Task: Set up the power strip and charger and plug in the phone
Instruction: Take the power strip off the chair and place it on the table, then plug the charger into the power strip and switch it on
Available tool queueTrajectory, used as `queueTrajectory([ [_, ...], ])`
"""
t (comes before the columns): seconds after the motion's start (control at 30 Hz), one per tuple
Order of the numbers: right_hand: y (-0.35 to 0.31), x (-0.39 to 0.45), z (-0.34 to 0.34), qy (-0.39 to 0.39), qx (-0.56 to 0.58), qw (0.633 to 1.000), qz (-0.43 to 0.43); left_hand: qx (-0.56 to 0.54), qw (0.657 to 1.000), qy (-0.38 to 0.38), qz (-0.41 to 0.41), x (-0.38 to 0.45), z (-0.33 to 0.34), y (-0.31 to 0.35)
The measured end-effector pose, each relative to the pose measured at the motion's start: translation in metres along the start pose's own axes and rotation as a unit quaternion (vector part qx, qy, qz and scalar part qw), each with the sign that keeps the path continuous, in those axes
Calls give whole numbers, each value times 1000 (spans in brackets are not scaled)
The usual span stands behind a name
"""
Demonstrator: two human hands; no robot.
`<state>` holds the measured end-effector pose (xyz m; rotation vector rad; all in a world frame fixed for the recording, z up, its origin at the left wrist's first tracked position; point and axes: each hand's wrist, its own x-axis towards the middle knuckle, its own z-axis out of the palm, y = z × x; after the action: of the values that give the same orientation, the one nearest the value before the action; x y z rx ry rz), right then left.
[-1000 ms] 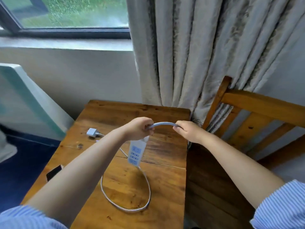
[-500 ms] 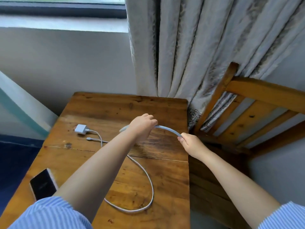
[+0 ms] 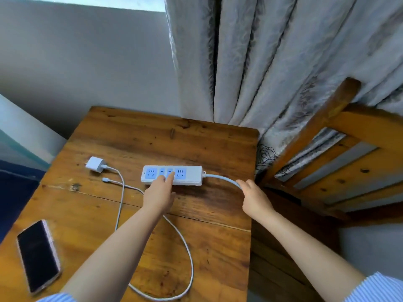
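Note:
A white power strip (image 3: 192, 175) with blue sockets lies flat across the middle of the wooden table (image 3: 196, 140). My left hand (image 3: 160, 191) rests its fingertips on the strip's front edge and holds nothing. My right hand (image 3: 254, 196) grips the strip's thick white cord (image 3: 220, 178) at the table's right edge. A white charger (image 3: 96, 164) lies to the strip's left, its thin cable (image 3: 187, 251) looping over the near table, its free plug end (image 3: 106, 180) beside it. A dark phone (image 3: 38, 255) lies face up at the near left corner.
A wooden chair (image 3: 340, 162) stands right against the table's right side. Grey curtains (image 3: 261, 62) hang behind the table's far right corner. A white wall (image 3: 87, 62) runs along the back, and a pale slanted panel (image 3: 19, 131) stands at the far left.
The power strip, held up in my left hand a second ago, now lies flat on the table. My left hand has opened onto it. My right hand slid along the cord to the table's edge.

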<state>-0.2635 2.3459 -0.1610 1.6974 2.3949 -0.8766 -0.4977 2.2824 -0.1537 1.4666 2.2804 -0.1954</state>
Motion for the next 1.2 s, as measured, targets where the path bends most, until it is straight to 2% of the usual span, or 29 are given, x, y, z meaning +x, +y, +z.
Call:
queueTrajectory([
  [0.4, -7, 60, 18, 112, -17, 987, -112, 61, 997, 38, -6, 58, -11, -5],
  [0.53, -11, 59, 25, 132, -19, 985, -110, 41, 998, 49, -9, 60, -10, -19],
  [0.67, -17, 60, 26, 132, -54, 986, -84, -8, 995, 98, 1, 51, -5, -29],
  [0.77, -33, 55, 30, 171, -76, 979, -85, -67, 984, 143, -76, 40, 0, -50],
  [0.87, -56, 45, 39, 227, -86, 953, -180, -144, 954, 168, -202, 29, 9, -75],
  [1.0, -92, 38, 61, 175, -63, 940, -287, -212, 931, 177, -237, 16, 27, -103],
  [1.1, -128, 44, 72, 125, -35, 936, -328, -196, 941, 176, -212, 10, 35, -137],
  [1.2, -166, 59, 79, 111, -20, 933, -343, -165, 956, 139, -197, 6, 48, -173],
])
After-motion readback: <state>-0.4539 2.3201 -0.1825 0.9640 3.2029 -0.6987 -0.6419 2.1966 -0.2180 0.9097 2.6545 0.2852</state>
